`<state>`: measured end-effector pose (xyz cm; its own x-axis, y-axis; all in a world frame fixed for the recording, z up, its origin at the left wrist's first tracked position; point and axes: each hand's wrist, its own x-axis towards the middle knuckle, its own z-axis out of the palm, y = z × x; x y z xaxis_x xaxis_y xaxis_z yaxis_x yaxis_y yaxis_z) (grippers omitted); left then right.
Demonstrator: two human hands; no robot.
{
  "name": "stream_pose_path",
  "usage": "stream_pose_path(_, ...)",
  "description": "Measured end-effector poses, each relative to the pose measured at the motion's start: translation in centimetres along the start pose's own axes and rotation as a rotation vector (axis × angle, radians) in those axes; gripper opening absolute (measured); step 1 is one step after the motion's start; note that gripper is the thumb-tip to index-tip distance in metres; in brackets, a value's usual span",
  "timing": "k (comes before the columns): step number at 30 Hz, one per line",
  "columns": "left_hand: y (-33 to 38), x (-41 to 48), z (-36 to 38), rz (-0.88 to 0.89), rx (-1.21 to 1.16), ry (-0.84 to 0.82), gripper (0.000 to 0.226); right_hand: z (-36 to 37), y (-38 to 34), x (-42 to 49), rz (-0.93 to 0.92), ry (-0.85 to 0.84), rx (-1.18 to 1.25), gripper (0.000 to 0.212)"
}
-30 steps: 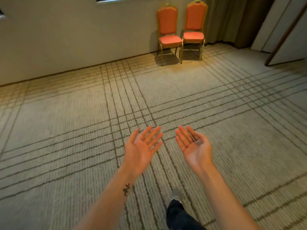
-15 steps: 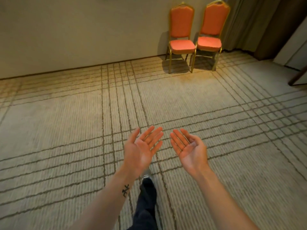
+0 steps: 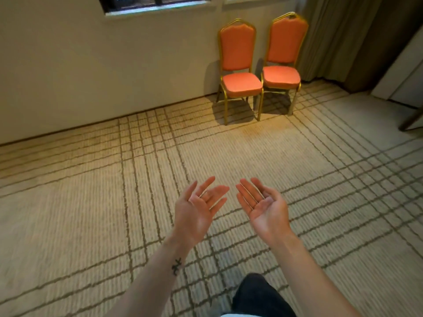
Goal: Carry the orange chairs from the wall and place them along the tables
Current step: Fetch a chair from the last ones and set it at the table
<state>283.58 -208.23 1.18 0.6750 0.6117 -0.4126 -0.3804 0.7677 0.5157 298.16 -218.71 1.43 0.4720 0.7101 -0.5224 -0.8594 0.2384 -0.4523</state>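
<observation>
- Both chairs loom larger than half a second ago; a window (image 3: 155,3) has come into the top of the frame
- left orange chair (image 3: 239,65) and right orange chair (image 3: 285,58) stand side by side against the wall (image 3: 91,76), upper right of centre; no tables in view
- left hand (image 3: 196,216) and right hand (image 3: 263,209) hover low centre, palms up, fingers straight, holding nothing; well apart from the chairs
- seats sit so close that lifting one may snag its neighbour's frame and tip it; the curtain (image 3: 332,37) beside could catch too

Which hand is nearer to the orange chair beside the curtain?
Right, slightly. The right hand hovers palm up, nearly in line with the chair but far short of it; the left hand hovers alongside, further left.
</observation>
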Motion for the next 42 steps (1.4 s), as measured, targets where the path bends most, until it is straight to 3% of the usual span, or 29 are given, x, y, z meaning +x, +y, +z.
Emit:
stream_pose_path(11, 11.8, 31.3, 4.3, -0.014, -0.050, 0.105, 0.055, 12.6, -7.1, 32.5, 0.063, 0.023, 0.012, 0.031)
stream_pose_path(20, 27.1, 50.8, 9.3, 0.094, -0.071, 0.064, 0.056, 29.3, -13.1, 52.4, 0.071, -0.135, -0.108, 0.034)
stream_pose_path(27, 38.7, 68.5, 7.7, 0.085, -0.065, 0.043, 0.053, 39.3, -13.2, 70.0, 0.040, -0.052, -0.147, 0.040)
stream_pose_path(34, 51.8, 84.4, 10.9, -0.004, 0.046, -0.021, 0.054, 51.6, -16.3, 83.9, -0.060, 0.000, -0.123, 0.040)
stream_pose_path(42, 60.2, 101.3, 14.6, -0.083, 0.103, -0.066, 0.054, 59.2, -19.7, 98.7, -0.126, 0.069, -0.005, 0.037)
